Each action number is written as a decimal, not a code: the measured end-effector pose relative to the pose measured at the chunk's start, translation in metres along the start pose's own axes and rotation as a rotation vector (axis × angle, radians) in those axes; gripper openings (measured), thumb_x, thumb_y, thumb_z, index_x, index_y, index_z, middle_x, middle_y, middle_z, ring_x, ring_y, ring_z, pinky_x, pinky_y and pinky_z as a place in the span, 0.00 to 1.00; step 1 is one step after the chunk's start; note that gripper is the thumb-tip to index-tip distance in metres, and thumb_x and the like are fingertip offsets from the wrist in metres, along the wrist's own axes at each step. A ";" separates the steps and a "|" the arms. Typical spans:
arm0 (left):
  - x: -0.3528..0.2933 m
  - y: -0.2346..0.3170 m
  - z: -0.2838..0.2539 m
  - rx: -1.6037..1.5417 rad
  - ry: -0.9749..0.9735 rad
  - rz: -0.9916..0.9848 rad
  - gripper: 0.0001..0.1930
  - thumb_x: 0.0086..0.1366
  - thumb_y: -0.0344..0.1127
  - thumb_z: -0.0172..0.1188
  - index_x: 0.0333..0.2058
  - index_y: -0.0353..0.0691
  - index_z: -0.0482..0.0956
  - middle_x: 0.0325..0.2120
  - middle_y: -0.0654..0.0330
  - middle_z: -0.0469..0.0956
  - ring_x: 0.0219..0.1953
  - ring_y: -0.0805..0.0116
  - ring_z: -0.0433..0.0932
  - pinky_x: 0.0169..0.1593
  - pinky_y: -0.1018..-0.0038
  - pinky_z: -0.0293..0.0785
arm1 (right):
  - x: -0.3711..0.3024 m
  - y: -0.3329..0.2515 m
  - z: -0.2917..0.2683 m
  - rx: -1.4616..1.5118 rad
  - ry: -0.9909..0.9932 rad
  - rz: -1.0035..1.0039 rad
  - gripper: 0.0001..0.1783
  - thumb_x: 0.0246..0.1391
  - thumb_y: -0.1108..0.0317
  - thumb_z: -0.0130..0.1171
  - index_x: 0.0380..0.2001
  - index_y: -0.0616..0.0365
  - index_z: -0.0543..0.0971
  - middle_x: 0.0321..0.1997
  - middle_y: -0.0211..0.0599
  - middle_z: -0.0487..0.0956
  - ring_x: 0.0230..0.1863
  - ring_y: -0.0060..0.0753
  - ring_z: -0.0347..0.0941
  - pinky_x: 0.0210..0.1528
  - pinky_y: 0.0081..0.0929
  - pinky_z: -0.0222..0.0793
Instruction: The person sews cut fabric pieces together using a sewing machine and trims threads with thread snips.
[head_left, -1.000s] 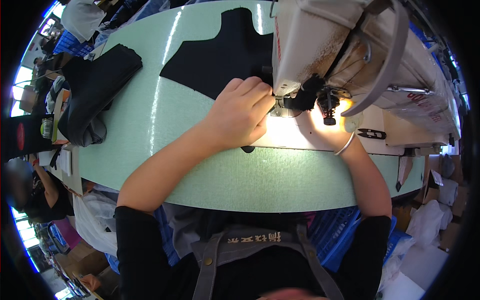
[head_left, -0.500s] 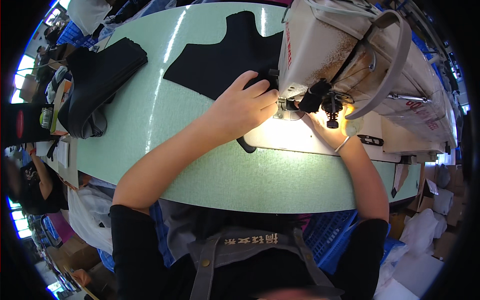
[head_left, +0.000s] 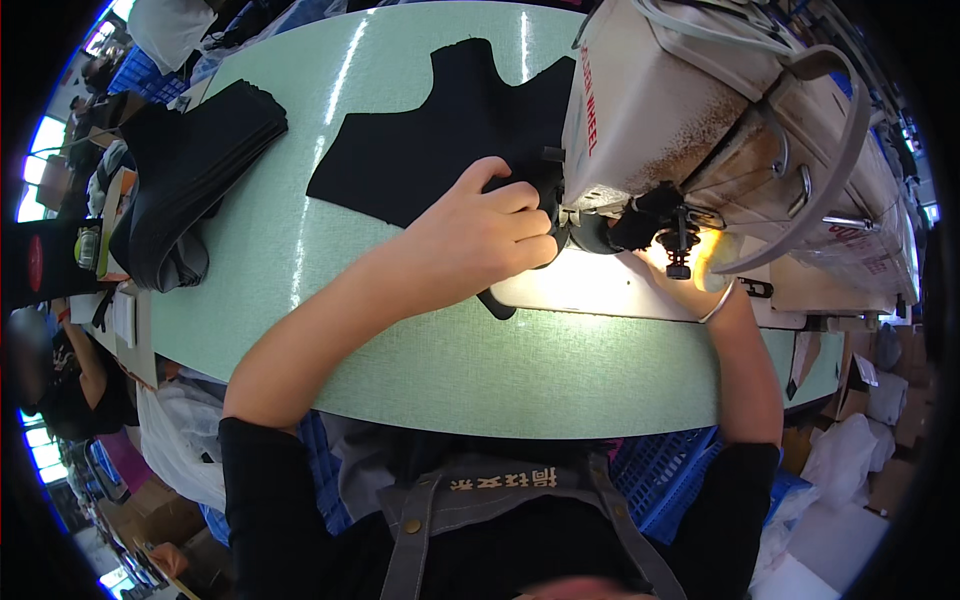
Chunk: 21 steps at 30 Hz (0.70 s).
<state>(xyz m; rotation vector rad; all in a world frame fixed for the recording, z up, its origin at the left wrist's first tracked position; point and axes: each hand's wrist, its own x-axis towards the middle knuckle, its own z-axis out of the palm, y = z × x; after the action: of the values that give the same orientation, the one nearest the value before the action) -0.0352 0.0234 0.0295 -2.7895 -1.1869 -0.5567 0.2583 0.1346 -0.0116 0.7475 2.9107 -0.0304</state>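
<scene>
A black fabric piece [head_left: 430,140] with a cut, angular outline lies flat on the table, its right part running to the sewing machine [head_left: 640,110]. My left hand [head_left: 485,235] is closed on this fabric just left of the needle area, fingers bent and thumb side partly hidden. Dark cloth also shows beneath the presser foot, beside those fingertips. Under the machine head, my right hand [head_left: 690,288] rests by the lit sewing bed [head_left: 570,283]; the thread tension parts and the machine cover its fingers.
A folded stack of black fabric pieces [head_left: 205,160] sits on the left of the green table [head_left: 430,370]. Blue crates [head_left: 660,475] stand below the table edge. Farther left, another person [head_left: 75,370] is at work.
My left hand's fingers have bent more, and dark cloth now covers the metal plate beside the presser foot. The fabric has shifted slightly left. The whole view has tilted a little.
</scene>
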 end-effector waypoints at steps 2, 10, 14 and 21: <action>0.001 0.001 0.002 0.014 0.054 0.022 0.04 0.55 0.28 0.59 0.29 0.44 0.74 0.31 0.67 0.74 0.45 0.69 0.73 0.60 0.58 0.65 | 0.001 0.000 -0.001 0.002 0.080 -0.057 0.18 0.63 0.67 0.51 0.54 0.60 0.76 0.49 0.37 0.81 0.48 0.35 0.80 0.52 0.31 0.77; 0.006 0.015 0.008 0.213 0.106 0.030 0.05 0.54 0.30 0.61 0.27 0.43 0.73 0.23 0.64 0.71 0.38 0.67 0.74 0.58 0.59 0.67 | 0.009 -0.016 -0.016 0.513 -0.132 0.074 0.21 0.67 0.69 0.39 0.58 0.70 0.68 0.61 0.50 0.73 0.62 0.40 0.70 0.68 0.39 0.66; 0.006 0.017 0.007 0.316 0.006 0.039 0.06 0.53 0.31 0.62 0.26 0.44 0.72 0.20 0.66 0.69 0.34 0.68 0.73 0.58 0.61 0.67 | 0.013 -0.022 -0.019 0.595 -0.098 0.067 0.22 0.68 0.69 0.37 0.59 0.71 0.66 0.63 0.51 0.71 0.64 0.41 0.68 0.70 0.42 0.64; 0.005 0.014 0.011 0.276 0.068 0.044 0.05 0.52 0.31 0.61 0.27 0.45 0.73 0.23 0.66 0.70 0.35 0.69 0.72 0.58 0.62 0.67 | 0.012 -0.022 -0.020 0.489 0.001 0.006 0.21 0.65 0.69 0.45 0.57 0.70 0.70 0.58 0.51 0.76 0.59 0.40 0.73 0.66 0.36 0.69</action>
<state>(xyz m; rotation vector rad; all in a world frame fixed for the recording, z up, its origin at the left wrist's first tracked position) -0.0191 0.0193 0.0219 -2.5378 -1.0926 -0.4416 0.2349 0.1222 0.0062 0.8150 2.9246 -0.7620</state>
